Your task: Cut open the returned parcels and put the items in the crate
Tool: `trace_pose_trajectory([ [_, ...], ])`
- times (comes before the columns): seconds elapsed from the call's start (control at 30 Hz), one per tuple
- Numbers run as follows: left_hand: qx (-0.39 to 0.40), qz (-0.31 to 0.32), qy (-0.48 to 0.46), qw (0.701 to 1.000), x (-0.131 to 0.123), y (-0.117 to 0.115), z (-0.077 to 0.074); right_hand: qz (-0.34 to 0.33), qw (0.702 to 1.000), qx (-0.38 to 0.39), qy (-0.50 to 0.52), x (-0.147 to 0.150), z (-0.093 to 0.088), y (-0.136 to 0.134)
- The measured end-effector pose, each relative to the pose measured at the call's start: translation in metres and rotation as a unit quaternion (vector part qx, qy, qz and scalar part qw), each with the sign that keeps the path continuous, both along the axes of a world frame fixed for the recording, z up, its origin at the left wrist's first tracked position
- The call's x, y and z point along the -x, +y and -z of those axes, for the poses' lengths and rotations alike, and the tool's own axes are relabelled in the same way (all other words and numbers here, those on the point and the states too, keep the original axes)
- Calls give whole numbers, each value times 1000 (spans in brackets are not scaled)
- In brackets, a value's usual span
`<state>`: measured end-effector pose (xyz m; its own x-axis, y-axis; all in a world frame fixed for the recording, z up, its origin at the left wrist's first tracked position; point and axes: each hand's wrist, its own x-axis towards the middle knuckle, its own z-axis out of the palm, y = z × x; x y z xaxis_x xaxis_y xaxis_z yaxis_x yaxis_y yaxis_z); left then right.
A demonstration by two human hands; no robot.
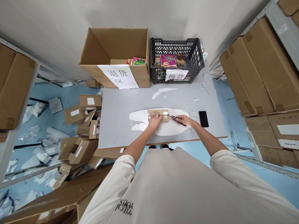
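A small tan cardboard package (151,111) wrapped in shiny tape lies on a worn white patch (173,129) of the grey table (116,102). On its front left part rests my left hand (155,121), with fingers spread over it. My right hand (184,120) is closed around a red and black cutter (178,121). The cutter's tip points left and meets the package's right end. A black phone (203,119) lies to the right of my right hand.
At the table's back stand an open cardboard box (100,74) and a black plastic crate (196,73), both holding colourful packs and bearing paper signs. Cardboard boxes (86,151) are piled on the left floor. Shelves of large cartons (271,68) stand at the right.
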<state>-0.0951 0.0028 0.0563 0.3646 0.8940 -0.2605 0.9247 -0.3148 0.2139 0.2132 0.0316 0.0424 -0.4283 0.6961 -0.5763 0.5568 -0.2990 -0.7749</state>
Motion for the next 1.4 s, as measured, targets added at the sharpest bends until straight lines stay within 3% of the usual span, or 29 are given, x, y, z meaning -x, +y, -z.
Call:
trace_pose_trajectory([
  [0.17, 5, 9, -14, 1000, -1, 1, 2, 39, 999, -15, -24, 4, -8, -4],
  [0.4, 2, 26, -47, 999, 3, 18, -10, 145, 986, -73, -36, 9, -23, -5],
  [0.57, -17, -9, -67, 998, 5, 36, -7, 46, 974, -182, -123, 9, -29, -22],
  [0.7, -1, -14, -64, 998, 5, 38, 0, -69, 932, -283, -215, 11, -24, -27],
  [0.77, 3, -18, -59, 998, 3, 37, 2, -95, 917, -301, -244, 11, -20, -28],
  [1.13, -29, -15, -74, 997, 4, 24, 15, -59, 931, -303, -196, 10, -2, -31],
  [1.4, -28, -10, -66, 997, 10, 25, 22, -31, 921, -332, -201, 15, 13, -44],
])
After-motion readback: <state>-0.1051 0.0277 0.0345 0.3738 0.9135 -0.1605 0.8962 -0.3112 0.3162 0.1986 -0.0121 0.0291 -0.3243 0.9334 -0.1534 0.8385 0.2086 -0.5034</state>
